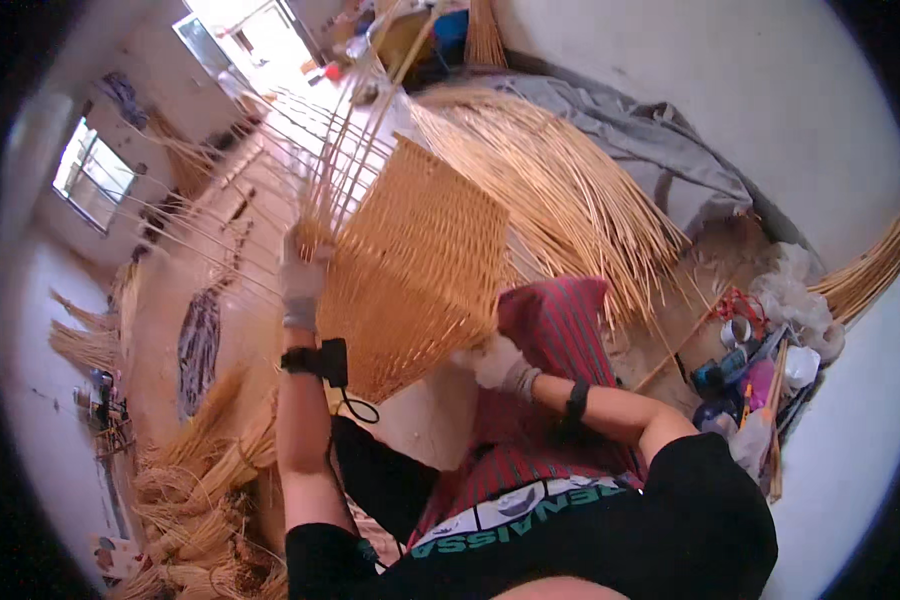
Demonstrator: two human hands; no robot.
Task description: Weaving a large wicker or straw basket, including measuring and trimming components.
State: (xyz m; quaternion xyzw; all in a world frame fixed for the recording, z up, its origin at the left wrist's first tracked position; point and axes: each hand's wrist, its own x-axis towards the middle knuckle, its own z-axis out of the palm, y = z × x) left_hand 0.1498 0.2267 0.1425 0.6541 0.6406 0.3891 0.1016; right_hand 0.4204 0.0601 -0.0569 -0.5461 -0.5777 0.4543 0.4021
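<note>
A half-woven tan wicker piece with two panels meeting at an angle, long loose stakes sticking out at the top and left, is held above my lap. My left hand, in a whitish glove with a wrist strap and black device, grips its upper left edge among the stakes. My right hand, also gloved, is closed at the piece's lower right corner, fingertips partly hidden. A red striped cloth covers my right leg, just beside that hand.
A long bundle of pale rods lies on grey sheeting along the right wall. Tools, bags and cord are heaped at my right. Coils of cane lie at my lower left; more bundles stand by the left wall.
</note>
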